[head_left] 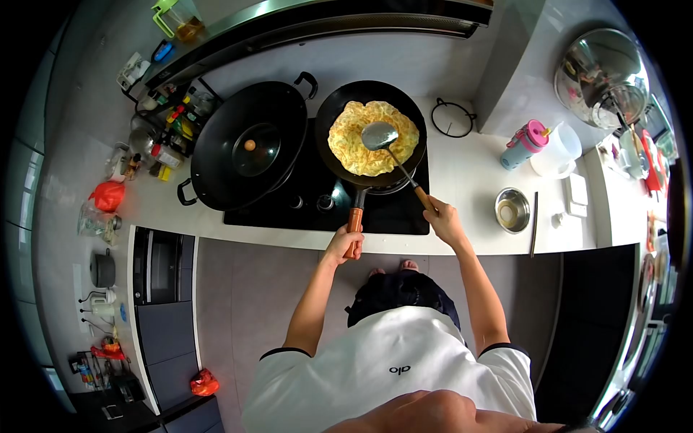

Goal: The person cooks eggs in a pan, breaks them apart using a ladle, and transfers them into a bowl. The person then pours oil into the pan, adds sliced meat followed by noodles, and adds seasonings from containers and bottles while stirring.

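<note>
My left hand (345, 245) is closed around the reddish-brown wooden handle of a black frying pan (406, 106) on the right side of the cooktop. In the pan lies a round, golden-yellow omelette (359, 148) with browned patches. My right hand (445, 220) grips the wooden handle of a metal spatula (380, 136). Its broad, shiny head overlaps the middle of the omelette, hiding that part.
A large black wok (216, 155) with two loop handles covers the left of the black cooktop (249, 216). To the right stand a pink-lidded cup (525, 144), a metal bowl (512, 210) and a dark chopstick-like stick (535, 224). Bottles (177, 130) crowd the left corner. The range hood (325, 29) juts out above.
</note>
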`<action>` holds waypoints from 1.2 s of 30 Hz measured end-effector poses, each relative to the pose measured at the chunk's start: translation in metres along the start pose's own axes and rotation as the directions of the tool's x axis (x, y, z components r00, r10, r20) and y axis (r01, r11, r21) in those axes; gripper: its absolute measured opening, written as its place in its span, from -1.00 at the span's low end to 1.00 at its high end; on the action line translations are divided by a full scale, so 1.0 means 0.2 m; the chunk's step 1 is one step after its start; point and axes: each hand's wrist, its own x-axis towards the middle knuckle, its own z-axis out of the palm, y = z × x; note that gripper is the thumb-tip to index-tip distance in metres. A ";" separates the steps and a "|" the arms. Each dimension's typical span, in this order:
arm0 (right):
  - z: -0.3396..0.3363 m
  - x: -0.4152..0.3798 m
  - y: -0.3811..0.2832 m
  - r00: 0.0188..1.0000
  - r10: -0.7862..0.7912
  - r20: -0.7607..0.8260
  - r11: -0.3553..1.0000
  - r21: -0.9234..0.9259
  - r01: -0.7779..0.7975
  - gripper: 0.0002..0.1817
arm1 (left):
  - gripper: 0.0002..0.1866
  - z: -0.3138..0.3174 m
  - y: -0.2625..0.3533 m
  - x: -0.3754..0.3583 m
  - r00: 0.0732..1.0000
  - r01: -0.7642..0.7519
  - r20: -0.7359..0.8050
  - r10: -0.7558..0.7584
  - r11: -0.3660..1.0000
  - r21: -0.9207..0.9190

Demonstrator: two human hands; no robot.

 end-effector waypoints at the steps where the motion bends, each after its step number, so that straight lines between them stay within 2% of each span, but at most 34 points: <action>1: -0.03 -0.01 0.00 1.000 0.030 0.002 0.999 0.024 -0.030 -0.52 | -0.73 0.00 -0.01 0.02 1.000 -0.020 -0.010 0.020 1.000 0.010; 2: -0.02 0.00 0.11 0.996 -0.059 -0.074 0.997 -0.044 0.055 -0.49 | -0.73 0.00 -0.03 0.03 0.999 -0.038 -0.019 0.038 0.999 0.019; 5: -0.08 -0.05 0.12 0.991 0.019 -0.131 0.999 -0.041 -0.024 -0.48 | -0.73 0.00 -0.05 0.06 0.996 -0.062 -0.067 0.066 0.996 0.062; 6: -0.10 -0.08 0.10 0.986 0.101 -0.136 0.995 -0.013 -0.104 -0.49 | -0.74 0.00 -0.05 0.06 0.995 -0.070 -0.066 0.075 0.995 0.069; 9: -0.10 -0.11 0.19 0.975 0.086 -0.207 0.993 0.094 -0.067 -0.50 | -0.75 0.01 -0.06 0.06 0.993 -0.091 -0.073 0.097 0.992 0.082; 14: -0.17 -0.20 0.22 0.963 0.144 -0.226 0.984 0.132 -0.116 -0.50 | -0.77 0.06 -0.06 0.05 0.989 -0.106 -0.095 0.113 0.991 0.080; 18: -0.19 -0.23 0.33 0.958 0.100 -0.270 0.982 0.184 -0.051 -0.49 | -0.80 0.13 0.01 -0.04 0.987 -0.036 -0.150 0.050 0.995 0.089; 23: -0.23 -0.25 0.37 0.941 0.218 -0.258 0.931 0.345 -0.121 -0.49 | -0.86 0.21 0.14 -0.17 0.980 0.046 -0.198 -0.019 0.990 0.133; 33: -0.33 -0.33 0.36 0.920 0.300 -0.252 0.865 0.478 -0.151 -0.47 | -0.86 0.21 0.49 -0.39 0.963 0.254 -0.116 -0.243 0.963 0.093; 36: -0.30 -0.33 0.42 0.921 0.298 -0.250 0.848 0.512 -0.135 -0.48 | -0.81 0.22 0.61 -0.44 0.932 0.350 -0.098 -0.348 0.937 0.010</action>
